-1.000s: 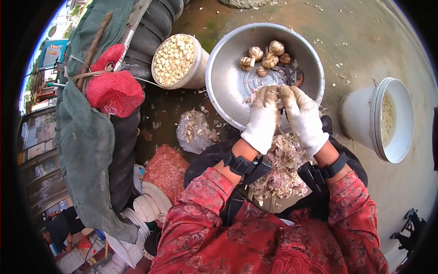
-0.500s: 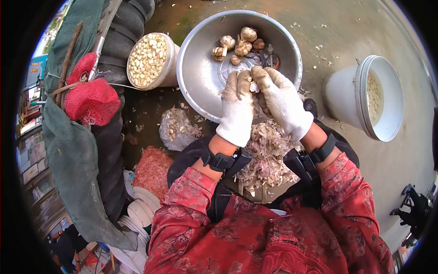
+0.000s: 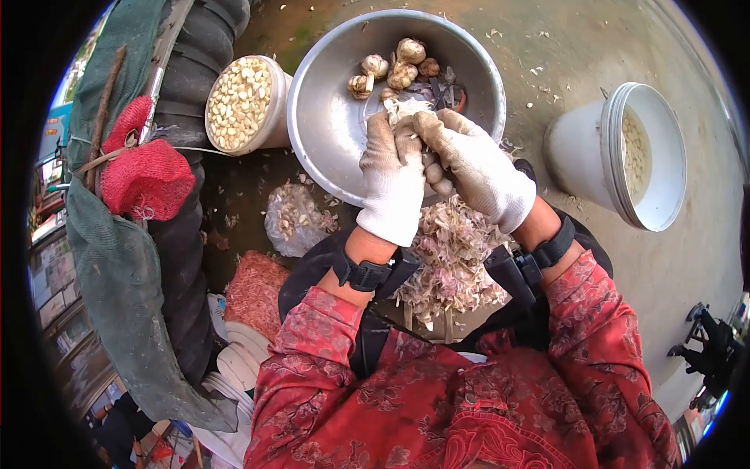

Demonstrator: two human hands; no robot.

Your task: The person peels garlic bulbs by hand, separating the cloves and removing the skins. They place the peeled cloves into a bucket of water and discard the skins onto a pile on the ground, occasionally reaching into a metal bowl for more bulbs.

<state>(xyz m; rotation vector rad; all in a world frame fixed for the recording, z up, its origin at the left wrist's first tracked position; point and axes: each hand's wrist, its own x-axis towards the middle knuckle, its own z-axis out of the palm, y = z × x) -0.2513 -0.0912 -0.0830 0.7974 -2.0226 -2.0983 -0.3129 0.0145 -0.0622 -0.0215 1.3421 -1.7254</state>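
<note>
Both gloved hands meet over the near side of the metal basin (image 3: 316,137). The left hand (image 3: 393,184) and right hand (image 3: 478,168) have their fingers curled closed on a garlic bulb (image 3: 400,108) pinched between the tips. It looks light and firm under dry, papery skin (the flaky sort that slips against cloth gloves). I'd judge the solid body a surer hold than the loose husk.

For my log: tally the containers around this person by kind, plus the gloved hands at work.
Round silver metal bowl: 1
White plastic buckets holding peeled cloves: 2
Clear plastic bag: 1
White-gloved hands, left hand and right hand, both gripping one garlic bulb: 2
Total: 6
</note>
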